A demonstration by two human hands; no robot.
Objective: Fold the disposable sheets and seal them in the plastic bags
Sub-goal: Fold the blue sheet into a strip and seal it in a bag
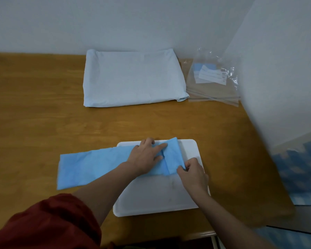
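- While the left hand (145, 157) presses flat, fingers spread, on the blue disposable sheet (90, 168), it grips nothing; it only pins the strip at the fold line.
- The right hand (191, 170) is closed in a pinch on the near corner of the turned-over flap (172, 155), thumb and fingers meeting on the cloth.
- The sheet lies as 1 long narrow strip across the desk (43, 114), its right end resting on a white board (160, 194) and its left end trailing off onto bare wood.
- I judge the material to be very light, thin and limp: it will sag where unsupported, crease easily, and may slide on the smooth board, so 1 palm should hold it down during each fold.
- Best taken at corners and edges, I think, and pulled gently, since such thin fabric could tear or stretch.
- A pale folded stack (133, 78) sits at the far side of the desk, against the wall.
- Just beside its right edge lie the clear plastic bags (214, 81), with white labels inside, well apart from the hands.
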